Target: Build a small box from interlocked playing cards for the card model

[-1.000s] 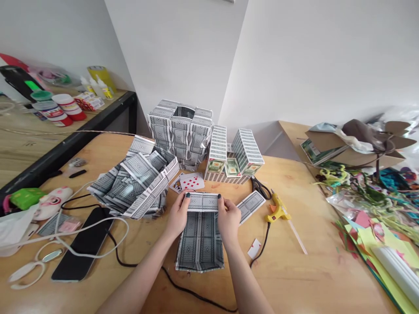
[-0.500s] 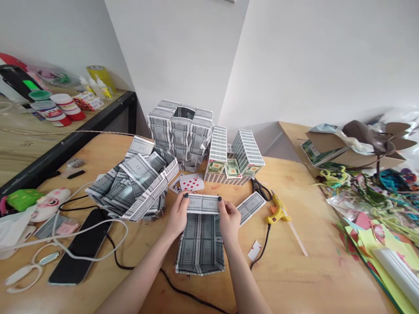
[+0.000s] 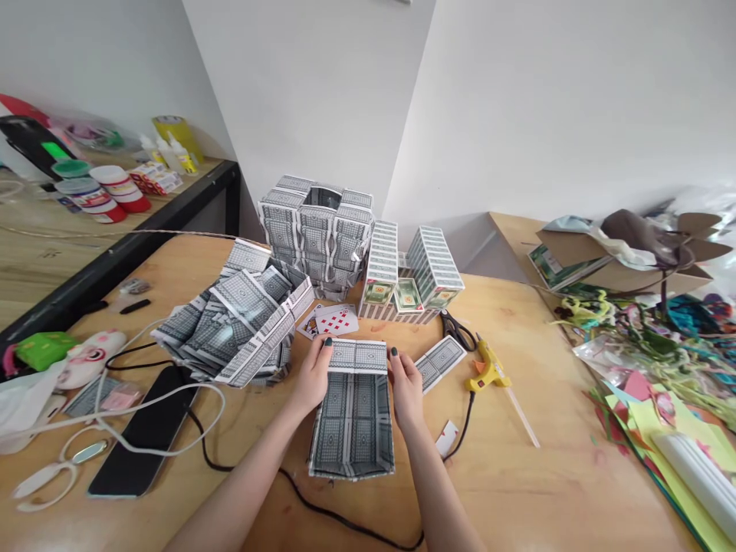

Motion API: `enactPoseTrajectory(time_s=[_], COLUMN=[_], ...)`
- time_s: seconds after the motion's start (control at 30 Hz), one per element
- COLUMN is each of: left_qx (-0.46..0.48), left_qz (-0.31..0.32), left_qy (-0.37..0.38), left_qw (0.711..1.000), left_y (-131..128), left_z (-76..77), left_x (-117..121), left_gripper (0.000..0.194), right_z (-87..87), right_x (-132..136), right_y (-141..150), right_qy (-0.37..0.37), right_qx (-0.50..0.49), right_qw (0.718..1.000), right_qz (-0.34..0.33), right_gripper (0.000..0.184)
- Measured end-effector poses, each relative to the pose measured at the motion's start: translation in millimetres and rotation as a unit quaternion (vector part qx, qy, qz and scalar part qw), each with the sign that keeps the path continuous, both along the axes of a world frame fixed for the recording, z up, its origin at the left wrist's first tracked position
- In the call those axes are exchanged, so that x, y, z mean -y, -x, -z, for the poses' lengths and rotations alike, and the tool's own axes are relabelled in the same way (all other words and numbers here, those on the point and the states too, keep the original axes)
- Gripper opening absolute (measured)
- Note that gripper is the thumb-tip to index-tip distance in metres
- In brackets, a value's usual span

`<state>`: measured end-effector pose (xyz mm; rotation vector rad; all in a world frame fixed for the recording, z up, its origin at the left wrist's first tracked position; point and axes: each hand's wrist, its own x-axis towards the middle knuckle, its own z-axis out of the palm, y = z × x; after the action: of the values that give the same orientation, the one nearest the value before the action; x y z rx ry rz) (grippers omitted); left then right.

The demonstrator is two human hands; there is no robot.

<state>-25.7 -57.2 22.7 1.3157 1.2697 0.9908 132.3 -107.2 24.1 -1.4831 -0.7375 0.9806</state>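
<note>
Centrally: card strip, at far end of card box; left hand, pinching strip's left end; right hand, beside right end, grip unclear; tubs, labels illegible.

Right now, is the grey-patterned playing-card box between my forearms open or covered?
Open: that grey-patterned playing-card box shows its inner floor and walls; a grey-patterned card strip is at its far end.

both forearms bare. left forearm slants up toward 1 o'clock, right forearm toward 11. left hand in a pinch, left thumb pointing 1 o'clock. right hand loosely curled, right thumb at 11. dark thumbnails. hands apart, roughly level.
</note>
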Motion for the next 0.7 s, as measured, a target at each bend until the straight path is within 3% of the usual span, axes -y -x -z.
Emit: enactPoseTrajectory(time_s=[0.07,0.17,0.3,0.37,0.5,0.63,0.7], left_qx=[0.033,0.065,0.06,0.039,0.008,-0.086,-0.077], left_qz=[-0.006,-0.03,-0.096,-0.096,-0.007,0.066,0.11], left_qy=[0.013,0.043,0.058,0.042,-0.059,-0.138,-0.139], left_qw=[0.999,0.997,0.992,0.994,0.998,0.984,0.981], left_y=[2,5,5,2,-2,1,1], left_z=[1.5,4.2,10.8,12.7,4.3,-21.0,-34.9], left_x=[-1,-2,3,9,17,20,23], left_gripper=[0.029,0.033,0.039,0.039,0.037,0.038,0.039], right_z=[10.0,17.1,6.9,-0.9,-14.3,-29.8,-36.7], right_x=[1,-1,-4,-5,-4,-1,-2], right_y=[-2,-5,-9,-10,-10,-5,-2], right_qy=[-0.016,-0.006,0.03,0.019,-0.028,-0.04,-0.062], right_qx=[-0.083,-0.103,-0.121,-0.151,-0.171,-0.142,-0.099], right_qw=[0.996,0.995,0.989,0.984,0.981,0.985,0.99], right_qz=[-0.008,0.004,-0.078,-0.096,-0.083,-0.095,-0.085], right_gripper=[0.045,0.05,0.048,0.046,0.035,0.026,0.024])
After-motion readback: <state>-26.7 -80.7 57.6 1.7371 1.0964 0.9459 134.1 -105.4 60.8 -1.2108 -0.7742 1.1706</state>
